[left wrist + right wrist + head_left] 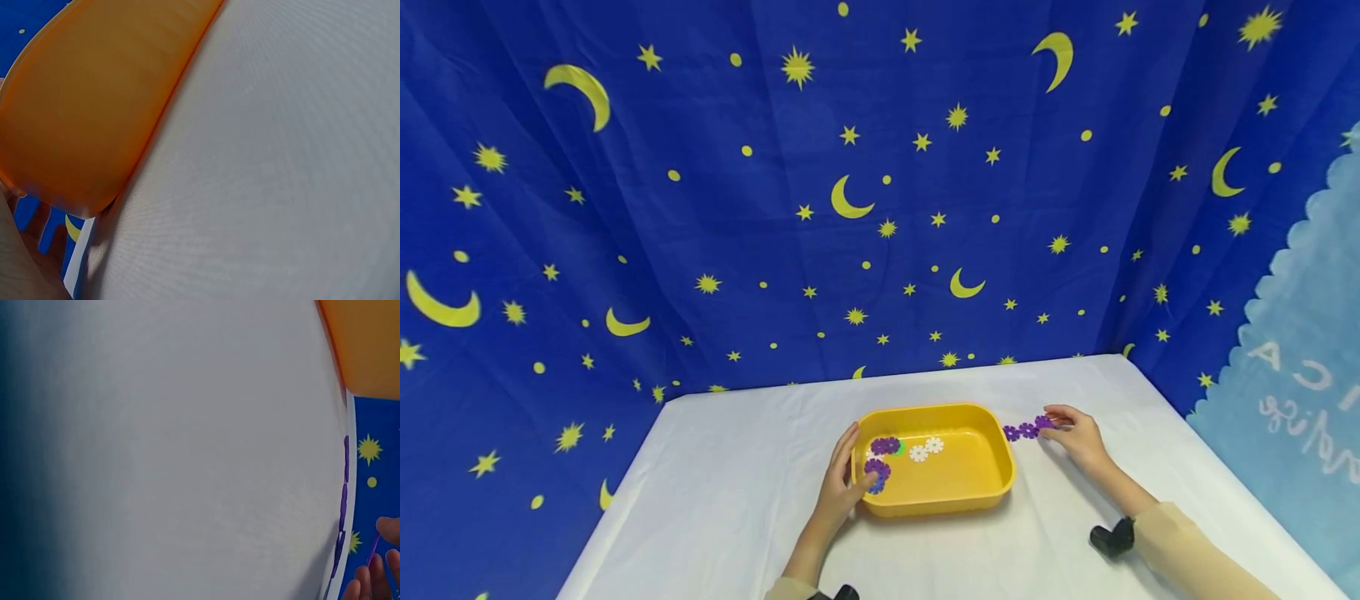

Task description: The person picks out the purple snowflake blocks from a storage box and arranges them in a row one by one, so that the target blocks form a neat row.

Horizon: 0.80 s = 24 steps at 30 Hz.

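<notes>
A yellow plastic tray [940,507] stands on the white table. My left hand [835,487] grips its left end, thumb over the rim and fingers along the outside; the left wrist view shows the tray's side wall [87,106]. Inside lie purple notched discs [885,446], a blue one [876,484], a bit of green [900,447] and two white discs [926,449]. Right of the tray, a row of purple discs [1019,432] lies on the table. My right hand [1078,437] pinches a thin purple disc [373,550] by the row's right end.
A white cloth [715,500] covers the table. Behind and to the left hangs a blue curtain [760,250] with yellow moons and stars. At the far right hangs a light blue cloth [1292,375] with white lettering. Black wrist devices [1112,538] sit by the sleeves.
</notes>
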Available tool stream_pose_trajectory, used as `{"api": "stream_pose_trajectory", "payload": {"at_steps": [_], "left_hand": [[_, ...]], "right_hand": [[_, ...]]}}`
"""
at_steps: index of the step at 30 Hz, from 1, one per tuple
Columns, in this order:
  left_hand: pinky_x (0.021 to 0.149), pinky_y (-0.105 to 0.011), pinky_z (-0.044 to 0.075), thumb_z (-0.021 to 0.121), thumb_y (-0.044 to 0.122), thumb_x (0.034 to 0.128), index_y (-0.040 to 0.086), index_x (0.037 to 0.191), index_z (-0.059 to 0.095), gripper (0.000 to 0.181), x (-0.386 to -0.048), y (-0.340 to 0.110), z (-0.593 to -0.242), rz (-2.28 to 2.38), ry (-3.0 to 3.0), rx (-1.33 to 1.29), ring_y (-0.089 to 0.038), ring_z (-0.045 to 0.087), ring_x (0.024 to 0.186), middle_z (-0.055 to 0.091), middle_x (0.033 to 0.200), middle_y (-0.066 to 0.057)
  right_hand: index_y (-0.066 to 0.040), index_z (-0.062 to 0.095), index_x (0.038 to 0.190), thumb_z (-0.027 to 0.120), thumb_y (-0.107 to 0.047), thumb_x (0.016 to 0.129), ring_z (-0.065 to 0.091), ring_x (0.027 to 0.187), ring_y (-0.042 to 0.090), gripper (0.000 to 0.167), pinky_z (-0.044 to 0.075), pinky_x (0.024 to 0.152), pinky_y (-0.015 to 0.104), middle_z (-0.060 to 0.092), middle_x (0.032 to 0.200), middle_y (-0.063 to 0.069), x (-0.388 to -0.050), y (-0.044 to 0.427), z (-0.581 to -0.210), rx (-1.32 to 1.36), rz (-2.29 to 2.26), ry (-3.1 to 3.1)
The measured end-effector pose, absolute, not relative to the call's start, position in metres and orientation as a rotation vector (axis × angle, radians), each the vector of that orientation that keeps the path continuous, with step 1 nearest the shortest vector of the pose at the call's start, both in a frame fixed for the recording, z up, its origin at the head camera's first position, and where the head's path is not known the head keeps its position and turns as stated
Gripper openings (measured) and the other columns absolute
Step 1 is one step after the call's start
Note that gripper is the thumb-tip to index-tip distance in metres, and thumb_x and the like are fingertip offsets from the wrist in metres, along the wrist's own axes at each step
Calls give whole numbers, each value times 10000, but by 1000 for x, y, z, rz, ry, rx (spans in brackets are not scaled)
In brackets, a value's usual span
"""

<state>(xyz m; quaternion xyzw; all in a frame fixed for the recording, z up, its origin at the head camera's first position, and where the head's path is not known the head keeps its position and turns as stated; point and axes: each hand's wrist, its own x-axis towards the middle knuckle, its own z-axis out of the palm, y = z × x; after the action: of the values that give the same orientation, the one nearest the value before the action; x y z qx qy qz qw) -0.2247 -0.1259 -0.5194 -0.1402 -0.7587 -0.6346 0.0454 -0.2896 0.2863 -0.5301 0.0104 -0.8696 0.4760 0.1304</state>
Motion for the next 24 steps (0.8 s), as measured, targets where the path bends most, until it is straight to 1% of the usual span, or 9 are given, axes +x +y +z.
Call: {"api": "stream_pose_trajectory", "payload": {"at_steps": [6, 10, 13, 15, 20, 24], "left_hand": [[1085, -88, 172, 651, 49, 853, 27, 1471, 322, 701, -224, -126, -518, -1934, -2317, -418, -297, 189, 1470, 223, 1587, -110], [1090, -99, 176, 649, 29, 846, 10, 1467, 320, 703, -224, -126, -519, -1929, -2310, -429, -305, 194, 1466, 222, 1583, -129], [1089, -91, 175, 652, 37, 846, 19, 1469, 321, 706, -224, -126, -520, -1935, -2315, -424, -292, 191, 1467, 222, 1586, -115], [1089, -87, 174, 654, 44, 846, 26, 1471, 322, 708, -225, -126, -521, -1938, -2318, -423, -285, 190, 1468, 224, 1587, -104], [1087, -83, 175, 653, 32, 842, 19, 1469, 323, 708, -226, -126, -521, -1944, -2305, -436, -293, 189, 1468, 225, 1587, -103], [1080, -62, 171, 646, 22, 844, 12, 1469, 317, 707, -226, -127, -522, -1956, -2296, -449, -281, 184, 1467, 218, 1590, -103]], "right_hand": [[105, 608, 1145, 713, 2, 774, 539, 808, -68, 399, 458, 707, 39, 654, 1087, 291, -291, 292, -534, -12, 1333, -2529], [127, 608, 1128, 711, 17, 767, 537, 766, -102, 390, 438, 699, 22, 652, 1079, 313, -292, 297, -537, -69, 1350, -2513], [140, 608, 1118, 712, 23, 765, 528, 731, -122, 386, 428, 684, 14, 653, 1069, 322, -293, 301, -540, -114, 1359, -2504], [141, 610, 1113, 711, 19, 764, 536, 732, -100, 383, 423, 672, 13, 652, 1067, 322, -293, 303, -541, -134, 1339, -2514], [135, 614, 1108, 709, 16, 754, 593, 781, 28, 385, 427, 659, 25, 651, 1076, 318, -294, 306, -542, -158, 1290, -2547], [134, 614, 1103, 707, 22, 745, 585, 781, 37, 386, 430, 651, 30, 649, 1077, 316, -295, 307, -543, -167, 1261, -2572]]}}
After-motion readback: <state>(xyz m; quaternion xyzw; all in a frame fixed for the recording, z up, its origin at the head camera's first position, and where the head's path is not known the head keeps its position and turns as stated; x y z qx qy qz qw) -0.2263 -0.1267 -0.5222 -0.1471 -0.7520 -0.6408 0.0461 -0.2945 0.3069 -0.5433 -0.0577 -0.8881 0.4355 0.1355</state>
